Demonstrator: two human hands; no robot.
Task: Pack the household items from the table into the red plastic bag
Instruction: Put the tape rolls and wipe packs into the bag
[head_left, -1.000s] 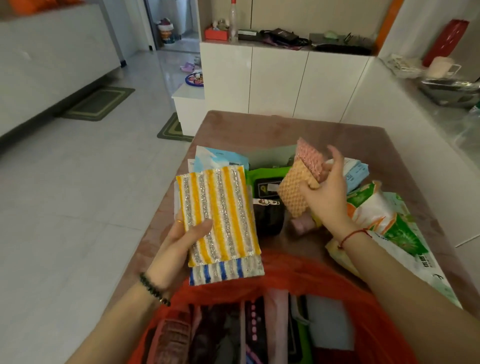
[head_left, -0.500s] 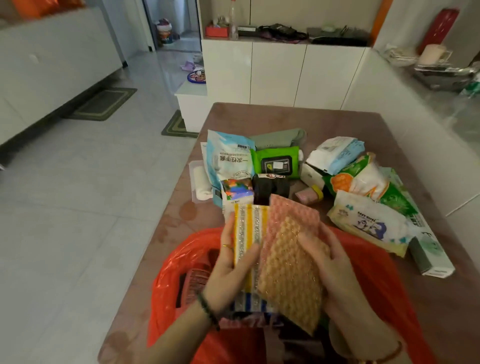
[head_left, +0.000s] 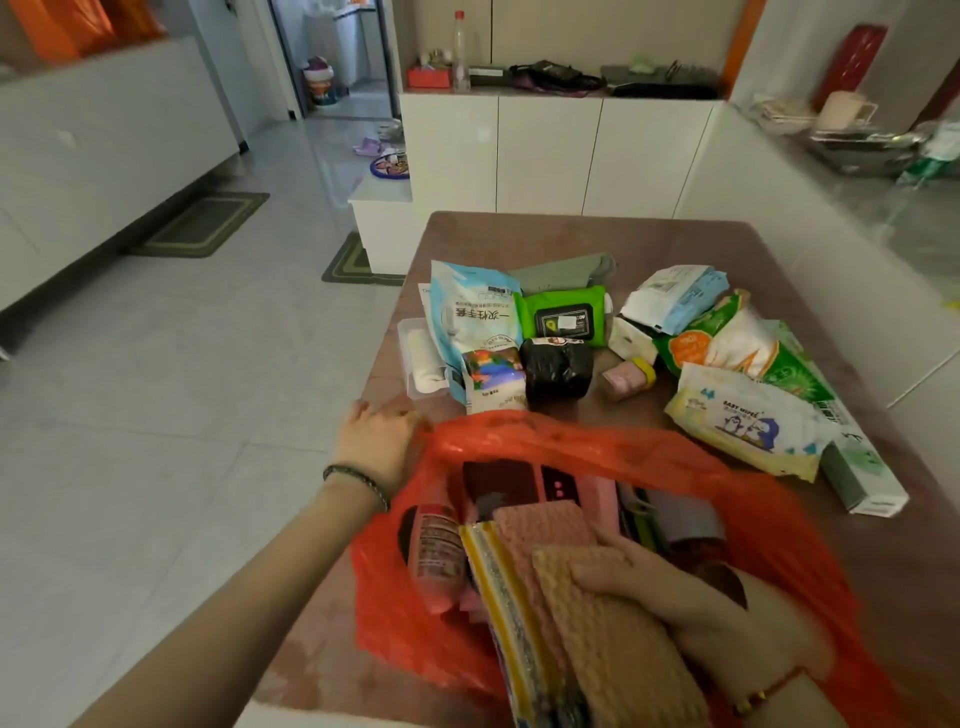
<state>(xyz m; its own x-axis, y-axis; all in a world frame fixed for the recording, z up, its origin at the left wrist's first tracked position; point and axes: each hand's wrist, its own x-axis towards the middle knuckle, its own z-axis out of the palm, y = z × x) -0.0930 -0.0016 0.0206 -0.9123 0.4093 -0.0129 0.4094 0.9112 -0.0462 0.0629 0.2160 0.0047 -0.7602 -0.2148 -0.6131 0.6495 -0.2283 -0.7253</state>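
Observation:
The red plastic bag (head_left: 571, 441) lies open at the near end of the brown table (head_left: 571, 234). Inside its mouth, my right hand (head_left: 691, 608) grips a stack of scouring pads: a tan pad (head_left: 602, 639) on top, then a pink pad (head_left: 545, 525) and a yellow striped pad (head_left: 498, 587). My left hand (head_left: 376, 439) holds the bag's left rim at the table edge, its fingers curled. A pink bottle (head_left: 436, 551) and dark packets lie in the bag.
Beyond the bag, items lie on the table: a blue glove packet (head_left: 475, 317), green wipes (head_left: 563, 314), a black roll (head_left: 556, 369), baby wipes (head_left: 743, 426) and a long green-white box (head_left: 857, 467). White cabinets stand behind, and a wall is on the right.
Both hands brought the pads together and down from above the table. My right hand now holds the whole stack inside the bag, and my left hand has moved to the bag's left rim.

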